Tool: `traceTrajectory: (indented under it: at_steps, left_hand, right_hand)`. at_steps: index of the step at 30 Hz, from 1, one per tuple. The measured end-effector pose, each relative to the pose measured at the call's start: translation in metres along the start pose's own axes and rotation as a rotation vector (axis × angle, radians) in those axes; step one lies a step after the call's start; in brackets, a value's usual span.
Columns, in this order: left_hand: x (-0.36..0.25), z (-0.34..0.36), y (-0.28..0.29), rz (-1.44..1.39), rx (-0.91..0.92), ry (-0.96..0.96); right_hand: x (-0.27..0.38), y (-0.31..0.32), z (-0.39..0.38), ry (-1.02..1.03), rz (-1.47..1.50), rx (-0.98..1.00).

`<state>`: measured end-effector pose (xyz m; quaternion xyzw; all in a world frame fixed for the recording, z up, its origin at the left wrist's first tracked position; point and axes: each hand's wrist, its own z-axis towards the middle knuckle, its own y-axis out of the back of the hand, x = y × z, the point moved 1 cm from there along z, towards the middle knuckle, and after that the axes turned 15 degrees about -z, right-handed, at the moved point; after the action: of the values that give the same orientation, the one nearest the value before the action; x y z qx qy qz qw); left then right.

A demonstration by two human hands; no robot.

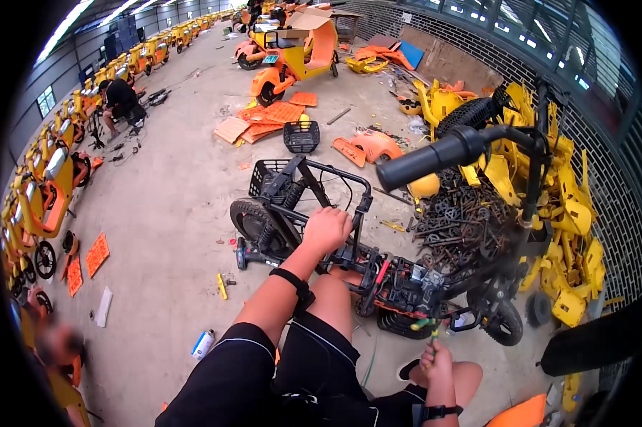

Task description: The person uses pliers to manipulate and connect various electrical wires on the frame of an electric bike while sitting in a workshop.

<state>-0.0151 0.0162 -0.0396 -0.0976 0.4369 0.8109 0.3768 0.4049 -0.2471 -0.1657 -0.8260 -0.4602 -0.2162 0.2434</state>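
A stripped black scooter frame (363, 206) stands before me, its rear wheel (253, 220) at the left and its front wheel (504, 324) at the right. My left hand (328, 229) is closed around a bar near the seat frame. Low by the footboard area, my right hand (436, 358) grips a green-and-yellow-handled tool (434, 333); its exact kind is unclear. Exposed cables and electrical parts (410, 285) fill the footboard section just beyond that tool. The handlebar grip (434, 158) juts toward the upper middle.
A cordless drill (242, 254), a yellow tool (222, 286) and a bottle (203, 344) are on the floor at left. Dark metal parts (459, 220) and yellow panels (570, 220) pile up at right. Orange panels (271, 117) lie ahead; another person (121, 99) crouches far left.
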Motion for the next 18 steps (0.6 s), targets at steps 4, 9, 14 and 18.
traceTrajectory:
  at_steps: [4, 9, 14, 18]
  left_hand:
    - [-0.037, -0.007, -0.004, -0.123, -0.105, 0.032]
    - [-0.139, -0.056, -0.040, -0.504, 0.099, 0.131]
    - [-0.156, -0.130, -0.106, -0.787, 0.277, 0.544]
    - [-0.170, -0.143, -0.091, -1.000, 0.540, 0.780]
  right_hand:
    - [0.023, -0.042, 0.001, 0.080, -0.209, 0.029]
    - [0.040, -0.065, -0.014, 0.227, -0.259, 0.136]
    - [0.049, -0.092, -0.035, 0.321, -0.311, 0.236]
    - [0.050, -0.098, -0.042, 0.395, -0.399, 0.287]
